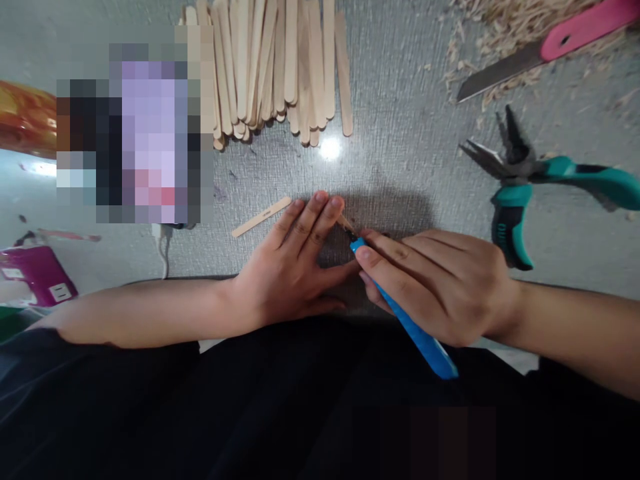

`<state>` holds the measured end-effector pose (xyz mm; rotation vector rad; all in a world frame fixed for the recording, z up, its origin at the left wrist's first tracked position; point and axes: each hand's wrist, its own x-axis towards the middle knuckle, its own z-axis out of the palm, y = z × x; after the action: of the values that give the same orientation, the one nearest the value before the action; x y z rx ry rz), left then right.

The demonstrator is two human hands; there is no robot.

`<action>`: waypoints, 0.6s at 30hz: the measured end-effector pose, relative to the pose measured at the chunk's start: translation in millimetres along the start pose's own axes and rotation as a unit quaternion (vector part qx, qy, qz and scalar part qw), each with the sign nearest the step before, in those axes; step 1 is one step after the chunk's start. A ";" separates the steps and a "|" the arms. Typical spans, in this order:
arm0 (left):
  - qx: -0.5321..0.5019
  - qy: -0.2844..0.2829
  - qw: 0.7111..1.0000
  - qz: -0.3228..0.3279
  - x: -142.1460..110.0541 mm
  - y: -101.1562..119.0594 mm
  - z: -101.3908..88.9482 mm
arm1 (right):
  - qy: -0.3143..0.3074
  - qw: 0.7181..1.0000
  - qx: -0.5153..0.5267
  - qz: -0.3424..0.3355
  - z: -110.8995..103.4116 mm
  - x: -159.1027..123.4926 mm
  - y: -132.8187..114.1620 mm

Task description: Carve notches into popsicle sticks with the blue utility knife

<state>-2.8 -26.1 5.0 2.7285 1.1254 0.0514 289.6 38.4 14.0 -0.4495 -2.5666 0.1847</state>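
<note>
My left hand point(295, 260) lies flat on the grey floor, fingers stretched out and pressing down on a wooden stick point(345, 223) that mostly hides beneath them. My right hand point(435, 283) is closed round a blue-handled cutter point(405, 320), its tip meeting the stick's exposed end just right of my left fingertips. A loose short wooden stick point(261, 217) lies just left of my left hand.
A heap of wooden craft sticks point(273, 67) lies at the top centre. Teal-handled pliers point(525, 180) rest at the right. A pink-handled knife point(540, 50) lies among wood shavings at the top right. A magenta box point(37, 273) sits far left.
</note>
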 end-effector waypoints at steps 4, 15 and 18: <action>0.000 0.012 1.000 -0.003 0.6 0.7 1.1 | -0.006 1.000 0.011 -0.013 -1.6 1.5 0.5; 0.029 0.044 0.999 0.002 2.5 1.5 1.1 | 0.001 1.000 0.021 -0.014 -6.2 0.8 2.5; 0.017 0.046 0.999 0.001 2.5 1.6 1.2 | -0.007 1.000 0.024 -0.018 -6.4 0.8 1.7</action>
<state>0.2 -25.7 4.1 2.7835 1.1587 0.1609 292.8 40.6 19.5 -0.3860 -2.5768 0.2374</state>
